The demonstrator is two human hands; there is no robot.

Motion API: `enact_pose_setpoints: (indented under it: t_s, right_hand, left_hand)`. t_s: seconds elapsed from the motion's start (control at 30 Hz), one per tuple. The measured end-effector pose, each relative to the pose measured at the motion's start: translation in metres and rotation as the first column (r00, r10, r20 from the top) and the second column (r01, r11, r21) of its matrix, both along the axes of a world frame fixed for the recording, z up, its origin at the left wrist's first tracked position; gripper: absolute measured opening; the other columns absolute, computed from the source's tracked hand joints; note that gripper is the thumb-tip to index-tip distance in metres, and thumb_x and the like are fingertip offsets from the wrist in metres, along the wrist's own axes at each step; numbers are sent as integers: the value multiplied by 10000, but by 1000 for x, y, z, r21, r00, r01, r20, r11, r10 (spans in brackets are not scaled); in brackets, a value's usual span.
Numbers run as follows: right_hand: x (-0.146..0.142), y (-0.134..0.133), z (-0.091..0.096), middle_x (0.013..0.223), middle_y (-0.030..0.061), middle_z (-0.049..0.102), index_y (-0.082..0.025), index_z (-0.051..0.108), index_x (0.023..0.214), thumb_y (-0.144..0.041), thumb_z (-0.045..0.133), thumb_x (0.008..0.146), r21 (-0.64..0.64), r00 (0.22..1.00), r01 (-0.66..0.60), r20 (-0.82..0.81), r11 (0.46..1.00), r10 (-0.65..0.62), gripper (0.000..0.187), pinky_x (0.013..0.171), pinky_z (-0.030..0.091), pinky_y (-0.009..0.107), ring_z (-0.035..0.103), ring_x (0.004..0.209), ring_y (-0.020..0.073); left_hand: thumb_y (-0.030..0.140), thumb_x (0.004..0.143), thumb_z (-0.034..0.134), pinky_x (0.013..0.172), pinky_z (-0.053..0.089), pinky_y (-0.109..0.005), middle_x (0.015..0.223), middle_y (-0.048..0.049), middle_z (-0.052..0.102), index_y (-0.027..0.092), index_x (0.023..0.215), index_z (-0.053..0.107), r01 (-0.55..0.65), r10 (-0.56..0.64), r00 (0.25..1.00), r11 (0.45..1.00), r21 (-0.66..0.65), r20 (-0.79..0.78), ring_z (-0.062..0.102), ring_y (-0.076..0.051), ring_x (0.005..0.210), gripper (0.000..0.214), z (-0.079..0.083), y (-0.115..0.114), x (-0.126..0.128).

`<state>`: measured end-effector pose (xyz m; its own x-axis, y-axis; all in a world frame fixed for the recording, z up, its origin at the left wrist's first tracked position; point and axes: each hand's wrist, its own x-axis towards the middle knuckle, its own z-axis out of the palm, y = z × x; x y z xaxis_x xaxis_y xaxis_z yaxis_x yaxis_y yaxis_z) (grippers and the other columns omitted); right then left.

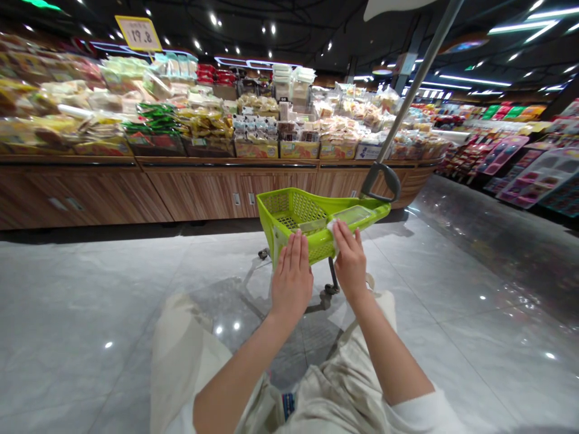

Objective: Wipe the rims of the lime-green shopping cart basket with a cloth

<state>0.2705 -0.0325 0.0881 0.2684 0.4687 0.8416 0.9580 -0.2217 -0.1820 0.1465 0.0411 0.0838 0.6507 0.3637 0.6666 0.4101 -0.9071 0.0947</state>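
Note:
A small lime-green shopping cart (280, 198) with a perforated plastic basket stands on the floor in front of my knees. My left hand (293, 274) lies flat against the near side of the basket, its fingers stretched out and touching the rim. Farther right along the same rim, my right hand (350, 259) presses a white wipe (333, 228) to the plastic. Only a small part of the wipe shows beside the fingertips. A grey handle (382, 182) rises at the cart's right end, and a tall grey pole (418, 78) slants up from there.
Behind the cart runs a long wooden display counter (203, 190) heaped with packaged food. A yellow-framed price sign (138, 33) stands above it at left. More shelves of goods (529, 169) line the right side. Glossy grey tiles (90, 301) cover the floor.

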Motion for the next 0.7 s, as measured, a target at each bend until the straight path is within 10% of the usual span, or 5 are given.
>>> enact_pose_setpoints:
  t_s: [0.2,0.37,0.53,0.7]
  right_hand:
    - [-9,2,1,1524,103,445,-209,279,1545,-3,322,881,-103,984,-164,51,981,170,697,1219,298,448,383,1435,174]
    - [1,-1,4,1491,108,492,-215,334,1525,33,313,844,-1,999,25,-42,1000,-26,726,1210,297,517,408,1422,202]
    - [-5,-1,1,1516,99,459,-220,294,1541,5,321,874,-107,982,-169,67,980,177,705,1215,305,458,388,1433,181]
    - [-3,0,1,1483,133,498,-177,368,1511,28,307,852,12,999,2,-32,1000,-2,692,1220,263,521,385,1437,209]
  left_hand:
    - [151,882,444,1218,266,-435,1625,-155,211,88,1566,18,8,-8,1000,1000,-10,14,161,-245,1513,808,0,1,0]
    - [125,870,440,1215,272,-437,1631,-145,187,88,1564,-6,-1,1,1000,1000,-2,-2,150,-237,1516,825,0,1,-1]
    - [157,884,452,1222,258,-434,1633,-149,177,71,1562,19,-7,7,1000,1000,8,-16,116,-242,1522,809,-2,2,-1]
    - [125,864,455,1224,255,-413,1634,-142,183,56,1559,54,-14,15,1000,1000,10,-21,116,-233,1521,806,-2,1,0]
